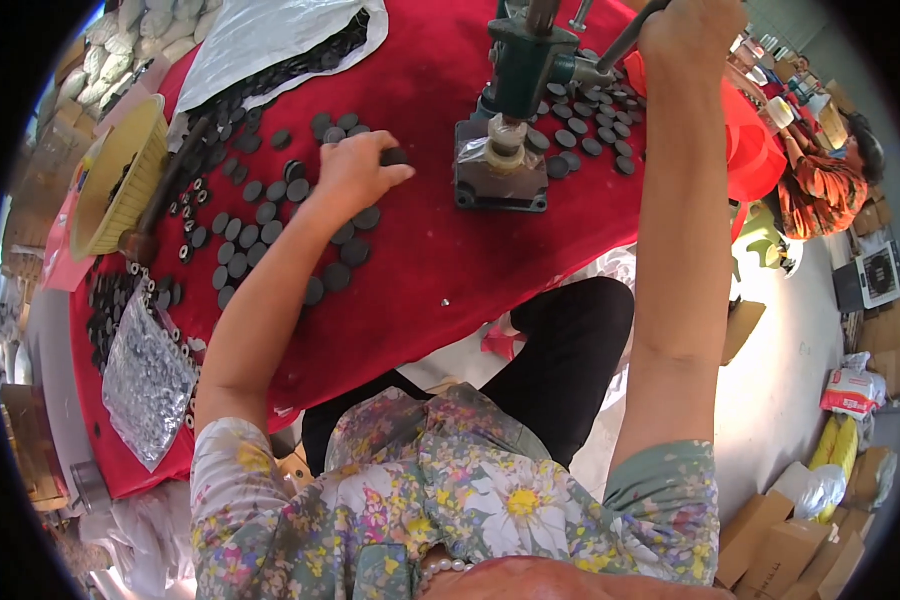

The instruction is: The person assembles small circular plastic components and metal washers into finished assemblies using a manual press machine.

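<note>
My left hand (352, 172) is over the red cloth, left of a dark green hand press (526, 70). Between its thumb and fingers is a small black disc (394, 157). Raised at the upper right, my right hand (692, 38) is wrapped round the press's lever (630, 42). The press's square base (500, 188) stands on the cloth, with a clear wrapped fitting (506, 142) above it. Loose dark discs (248, 235) lie under and around my left forearm. More discs (590, 125) are scattered right of the press.
A white bag (260, 45) spills black pieces at the back. On the left are a yellow basket (125, 185), a hammer (155, 215) and a clear bag of small metal parts (148, 375). Beyond an orange-red container (750, 150), a person (830, 185) sits at the right. Cardboard boxes (785, 535) stand on the floor.
</note>
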